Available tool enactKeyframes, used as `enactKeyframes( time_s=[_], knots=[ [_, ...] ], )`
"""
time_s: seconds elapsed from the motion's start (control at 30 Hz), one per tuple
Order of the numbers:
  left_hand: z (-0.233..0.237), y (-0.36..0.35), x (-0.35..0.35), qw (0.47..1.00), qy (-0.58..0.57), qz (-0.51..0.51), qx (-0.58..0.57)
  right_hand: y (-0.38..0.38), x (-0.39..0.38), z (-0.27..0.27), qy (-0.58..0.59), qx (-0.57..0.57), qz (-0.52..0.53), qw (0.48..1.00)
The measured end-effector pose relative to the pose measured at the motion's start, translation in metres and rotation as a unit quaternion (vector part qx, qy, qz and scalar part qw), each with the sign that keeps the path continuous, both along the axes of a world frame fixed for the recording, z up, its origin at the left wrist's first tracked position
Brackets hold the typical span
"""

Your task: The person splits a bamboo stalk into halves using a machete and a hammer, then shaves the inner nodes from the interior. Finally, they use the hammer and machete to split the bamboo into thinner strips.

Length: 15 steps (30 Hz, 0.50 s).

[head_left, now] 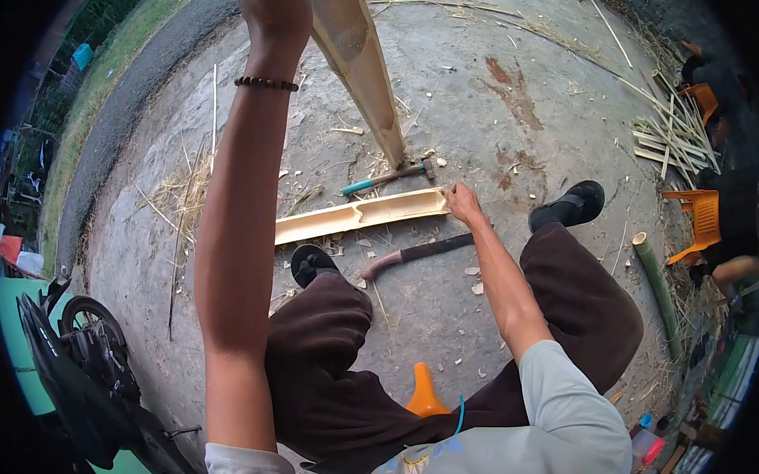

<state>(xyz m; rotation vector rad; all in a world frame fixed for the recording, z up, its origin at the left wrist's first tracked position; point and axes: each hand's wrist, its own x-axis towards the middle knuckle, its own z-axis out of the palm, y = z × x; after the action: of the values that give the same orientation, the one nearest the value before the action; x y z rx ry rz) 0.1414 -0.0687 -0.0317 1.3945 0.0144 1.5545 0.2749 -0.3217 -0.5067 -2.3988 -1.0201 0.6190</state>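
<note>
My right hand [464, 205] is closed on the right end of a split bamboo piece [395, 210], which lies across the ground with its pale hollow side showing. A second split bamboo length [352, 62] stands tilted, its lower tip at the ground. My left arm is raised beside it; of my left hand [275, 7] only the part by the wrist shows, and its fingers are cut off by the top edge. A hammer [382, 177] with a teal grip lies behind the lying piece. In front of it rests a machete-like tool [418, 254] with a wooden handle and dark blade.
An orange seat [425, 392] is between my legs. On the right are a pile of bamboo strips [673, 139], a green bamboo pole [657, 290], an orange chair [695, 222] and another person's arm [736, 270]. A motorcycle [92, 372] stands at left. Shavings litter the concrete.
</note>
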Motion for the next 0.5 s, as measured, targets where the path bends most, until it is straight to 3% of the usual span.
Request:
enactKeyframes(
  time_s=[0.07, 0.13, 0.17, 0.2, 0.27, 0.3, 0.4, 0.47, 0.5],
  knots=[
    [0.0, -0.003, -0.006, 1.0, 0.016, 0.026, 0.001, -0.021, -0.001, 0.007, 0.013, -0.003, 0.034, 0.999],
    [0.002, -0.003, -0.014, 0.998, 0.029, 0.054, 0.001, -0.043, -0.007, 0.014, 0.01, 0.084, -0.002, 0.996],
    [0.002, -0.003, -0.019, 0.997, 0.036, 0.07, -0.004, -0.059, -0.011, -0.002, -0.034, 0.181, -0.004, 0.983],
    [0.003, -0.002, -0.028, 0.997, 0.036, 0.071, -0.007, -0.071, -0.017, -0.003, -0.035, 0.177, -0.001, 0.984],
    [0.007, -0.001, -0.044, 0.98, 0.107, 0.152, -0.073, -0.098, -0.033, -0.004, -0.041, 0.097, 0.012, 0.994],
    [0.015, -0.001, -0.039, 0.959, 0.078, 0.228, -0.151, -0.107, -0.044, -0.002, 0.008, 0.076, 0.006, 0.997],
    [0.018, 0.02, -0.065, 0.961, -0.002, 0.208, -0.181, -0.11, -0.09, 0.003, 0.114, 0.048, -0.026, 0.992],
    [0.025, 0.057, -0.094, 0.929, 0.002, 0.35, -0.118, -0.103, -0.127, -0.006, 0.169, 0.057, -0.024, 0.984],
    [0.033, 0.059, -0.112, 0.925, -0.02, 0.362, -0.115, -0.095, -0.145, -0.007, 0.217, 0.065, -0.021, 0.974]
  ],
)
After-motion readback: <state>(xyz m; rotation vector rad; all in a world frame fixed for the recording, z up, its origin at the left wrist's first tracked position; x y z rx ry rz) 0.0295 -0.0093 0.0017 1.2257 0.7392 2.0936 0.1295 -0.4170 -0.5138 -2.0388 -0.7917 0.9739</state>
